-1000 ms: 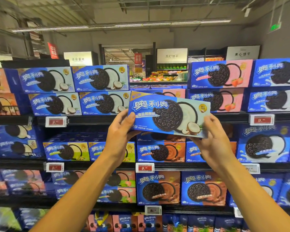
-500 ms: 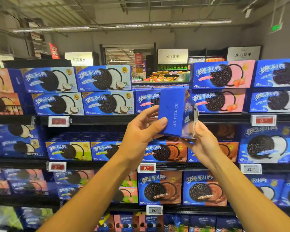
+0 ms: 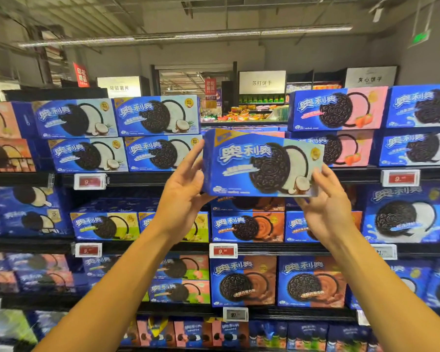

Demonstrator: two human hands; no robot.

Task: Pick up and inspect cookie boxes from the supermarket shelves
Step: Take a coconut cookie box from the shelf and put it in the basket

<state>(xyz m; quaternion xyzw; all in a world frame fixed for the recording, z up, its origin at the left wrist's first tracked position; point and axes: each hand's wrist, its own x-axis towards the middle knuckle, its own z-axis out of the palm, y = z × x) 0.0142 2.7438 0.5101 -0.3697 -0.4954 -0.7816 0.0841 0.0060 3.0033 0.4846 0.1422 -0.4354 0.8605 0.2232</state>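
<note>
Up front, at the middle of the view: coconut cookie box (image 3: 262,163), raised in front of the shelves (image 3: 264,175), printed face toward the camera, slightly tilted with its left end a little higher. Held between both hands, clear of every shelf. Left hand (image 3: 186,189) at the box's left end, fingers stretched up along that end face, thumb tucked under the lower left corner. Right hand (image 3: 325,201) at the lower right corner, fingers (image 3: 323,174) spread over the front face near the coconut print, palm below the bottom edge. Neither hand wrapped fully round the box; more a cradling from the two ends. Both bare forearms reaching up from the near bottom corners of the view.

Behind, on the top shelf to the left: four matching coconut boxes (image 3: 158,115) stacked two by two. To the right on the same shelf: pink strawberry boxes (image 3: 338,109) in two layers. Directly behind the held box, an open slot in the row. One shelf down: chocolate boxes (image 3: 247,226) just below the held box, and a green-fronted box (image 3: 104,226) farther left. Red price tags (image 3: 222,250) clipped along the shelf edges. Far beyond the top shelf: white aisle signs (image 3: 262,82) and another stocked aisle, blurred.
</note>
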